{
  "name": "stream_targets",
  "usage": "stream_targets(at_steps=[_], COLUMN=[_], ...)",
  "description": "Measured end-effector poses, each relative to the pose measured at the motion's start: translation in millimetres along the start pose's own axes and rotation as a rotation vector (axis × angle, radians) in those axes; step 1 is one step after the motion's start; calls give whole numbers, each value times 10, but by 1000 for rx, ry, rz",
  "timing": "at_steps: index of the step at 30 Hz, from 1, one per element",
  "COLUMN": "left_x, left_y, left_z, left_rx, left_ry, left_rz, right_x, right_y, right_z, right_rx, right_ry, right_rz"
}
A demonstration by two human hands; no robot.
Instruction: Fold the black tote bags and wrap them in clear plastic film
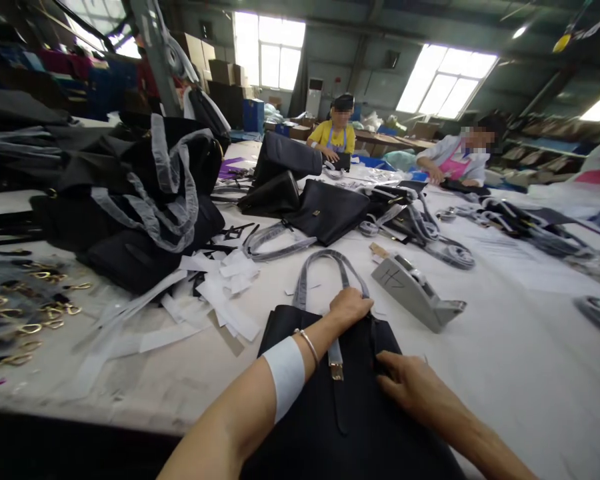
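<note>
A black handbag lies in front of me at the table's near edge. Its handles, wrapped in clear film, loop up from the top, and a strap with a gold buckle hangs down its front. My left hand is closed at the bag's top edge, by the right base of the handle; what its fingers grip is too small to make out. On the bag's right side, my right hand has thumb and fingers around a dark edge of the bag.
A grey tape dispenser stands right of the handles. Piled black bags and white paper strips lie left, gold clasps far left. More bags lie ahead. People work across the table.
</note>
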State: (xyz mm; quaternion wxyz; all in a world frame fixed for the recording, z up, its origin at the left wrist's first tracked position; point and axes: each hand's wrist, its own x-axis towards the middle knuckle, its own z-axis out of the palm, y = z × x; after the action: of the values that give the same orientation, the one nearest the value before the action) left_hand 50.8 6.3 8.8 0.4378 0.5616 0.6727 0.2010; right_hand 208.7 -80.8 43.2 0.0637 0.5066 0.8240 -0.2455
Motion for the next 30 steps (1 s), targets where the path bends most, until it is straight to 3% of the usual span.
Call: stream_targets(at_steps=[3, 5, 7, 10, 13, 15, 18, 22, 24, 27, 30], left_x=[10, 9, 16, 14, -103, -274, -637, -1192, -1444, -1726, -1835], left_y=[12, 4, 1, 18, 19, -49, -341, -1026, -1380, -1787, -1998], left_z=[64, 106, 118, 49, -119, -293, -671, -1269, -1481, -1575, -1450], left_rx=[57, 74, 87, 111, 243, 337, 341, 390, 421, 520, 661], left_ry=[27, 13, -3, -64, -105, -29, 108, 377, 434, 444, 401], left_rz=[-31, -56, -75, -72, 93, 273, 483, 289, 211, 198, 320], right_x=[-22, -23, 8, 78, 116, 125, 133, 169, 203, 259, 320], right_y=[103, 237, 353, 397, 339, 301, 272, 283, 312, 358, 361], right_z=[152, 287, 408, 500, 483, 440, 376, 368, 404, 460, 473], right_rx=[-109, -59, 76, 316, 485, 558, 633, 712, 726, 710, 683], right_ry=[16, 49, 66, -60, -158, -148, -156, -190, -187, -151, -112], right_rz=[-87, -87, -41, 122, 274, 305, 313, 325, 318, 293, 284])
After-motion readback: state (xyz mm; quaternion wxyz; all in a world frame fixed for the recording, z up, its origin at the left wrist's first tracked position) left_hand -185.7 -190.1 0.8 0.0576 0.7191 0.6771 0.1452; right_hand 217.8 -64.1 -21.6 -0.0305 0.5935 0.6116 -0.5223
